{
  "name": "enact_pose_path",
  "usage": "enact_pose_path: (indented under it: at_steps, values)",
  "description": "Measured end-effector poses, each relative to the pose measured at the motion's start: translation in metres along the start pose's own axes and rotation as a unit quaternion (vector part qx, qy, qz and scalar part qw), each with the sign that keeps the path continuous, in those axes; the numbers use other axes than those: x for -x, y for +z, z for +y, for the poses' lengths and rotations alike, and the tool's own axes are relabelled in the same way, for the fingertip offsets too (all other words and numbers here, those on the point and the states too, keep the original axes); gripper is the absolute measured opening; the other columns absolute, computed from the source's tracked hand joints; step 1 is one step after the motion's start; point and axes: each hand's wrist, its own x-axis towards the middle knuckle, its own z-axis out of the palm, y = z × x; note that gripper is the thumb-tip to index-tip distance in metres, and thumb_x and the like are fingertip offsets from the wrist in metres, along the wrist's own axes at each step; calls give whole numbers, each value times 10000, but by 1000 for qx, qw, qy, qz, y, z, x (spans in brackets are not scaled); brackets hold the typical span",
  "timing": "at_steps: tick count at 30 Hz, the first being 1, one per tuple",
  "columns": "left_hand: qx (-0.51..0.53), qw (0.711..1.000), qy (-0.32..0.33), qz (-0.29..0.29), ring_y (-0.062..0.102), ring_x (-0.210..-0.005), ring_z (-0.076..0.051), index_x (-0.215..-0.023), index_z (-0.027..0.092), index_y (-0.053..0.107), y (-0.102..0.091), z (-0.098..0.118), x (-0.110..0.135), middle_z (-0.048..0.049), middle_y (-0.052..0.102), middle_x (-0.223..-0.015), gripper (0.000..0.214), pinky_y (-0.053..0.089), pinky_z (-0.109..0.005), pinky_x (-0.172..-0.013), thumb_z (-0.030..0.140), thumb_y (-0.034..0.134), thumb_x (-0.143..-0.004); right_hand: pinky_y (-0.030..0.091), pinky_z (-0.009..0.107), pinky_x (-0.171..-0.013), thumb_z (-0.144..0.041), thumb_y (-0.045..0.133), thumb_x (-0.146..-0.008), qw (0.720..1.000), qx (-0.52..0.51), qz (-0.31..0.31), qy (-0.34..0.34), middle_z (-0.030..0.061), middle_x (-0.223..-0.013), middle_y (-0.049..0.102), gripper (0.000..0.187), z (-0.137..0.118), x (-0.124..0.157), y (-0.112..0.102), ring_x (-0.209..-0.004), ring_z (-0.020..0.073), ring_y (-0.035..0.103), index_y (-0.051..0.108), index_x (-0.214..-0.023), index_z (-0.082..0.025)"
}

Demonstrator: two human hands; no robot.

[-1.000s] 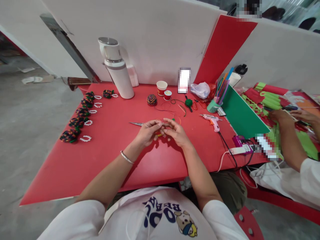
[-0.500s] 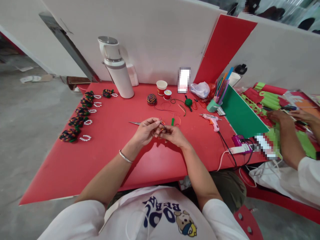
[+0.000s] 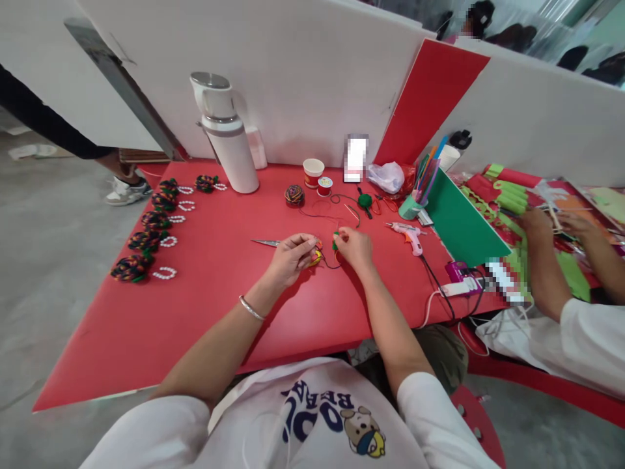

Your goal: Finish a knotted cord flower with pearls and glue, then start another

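Observation:
My left hand [image 3: 295, 256] is closed in a pinch on the multicoloured yarn [image 3: 332, 266], a strand of which loops across toward my right hand. Just to the right, my right hand [image 3: 356, 249] has its fingers closed on a green-handled crochet hook [image 3: 335, 241], mostly hidden by the fingers. Under my left hand lie scissors [image 3: 265, 242], blades pointing left and a yellow handle partly showing. The ball of multicoloured yarn [image 3: 294, 195] rests beyond my hands, its thread trailing over the red table [image 3: 205, 326].
Dark braided yarn pieces [image 3: 133, 268] and white bead loops [image 3: 165, 273] line the left side. A white flask [image 3: 237, 156], paper cup [image 3: 313, 170] and thread spool [image 3: 325, 187] stand behind. Rightward are a pink glue gun [image 3: 409, 236], pen cup [image 3: 411, 207] and a co-worker's hands [image 3: 537, 228].
My hands have moved apart. My right hand has gone right and taken hold of the green-handled crochet hook from the table. A passer-by's leg has appeared at the left.

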Motion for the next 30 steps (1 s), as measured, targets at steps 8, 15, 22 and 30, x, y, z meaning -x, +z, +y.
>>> enact_pose_path:
  at_steps: [8, 15, 22, 30]
  values:
    - [-15, 1000, -5, 2, 312, -373, -22, -740, 155, 673, 1, -7, -1, 10, 618, -568, 352, 198, -197, -399, 427, 890, -693, 539, 408, -927, -192, 738, -743, 986, 127, -106, 22, 249, -1122, 770, 337, -26, -37, -2, -1103, 353, 727, 790, -1069, -130]
    - [-7, 1000, 8, 23, 341, -398, -23, -754, 145, 683, 1, -13, -3, -9, 658, -639, 352, 229, -197, -398, 416, 890, -670, 526, 255, -702, -285, 599, -877, 994, -51, -94, -18, 67, -875, 779, 234, -4, -36, -16, -815, 184, 719, 752, -985, -146]
    - [-16, 999, 10, 37, 363, -402, -28, -761, 138, 697, 0, -16, -4, -12, 659, -635, 394, 225, -189, -390, 449, 909, -642, 434, 187, -525, -476, 725, -830, 883, -465, 47, -37, 33, -883, 774, 356, 6, -6, -37, -694, 120, 661, 656, -1056, -209]
    - [-14, 995, 22, 93, 346, -393, -31, -773, 146, 712, -4, -29, 8, -15, 679, -629, 367, 211, -195, -384, 414, 909, -620, 383, 188, -425, -344, 785, -738, 783, -620, -49, -9, -97, -573, 643, 546, 1, 48, -15, -442, 75, 519, 689, -1269, -264]
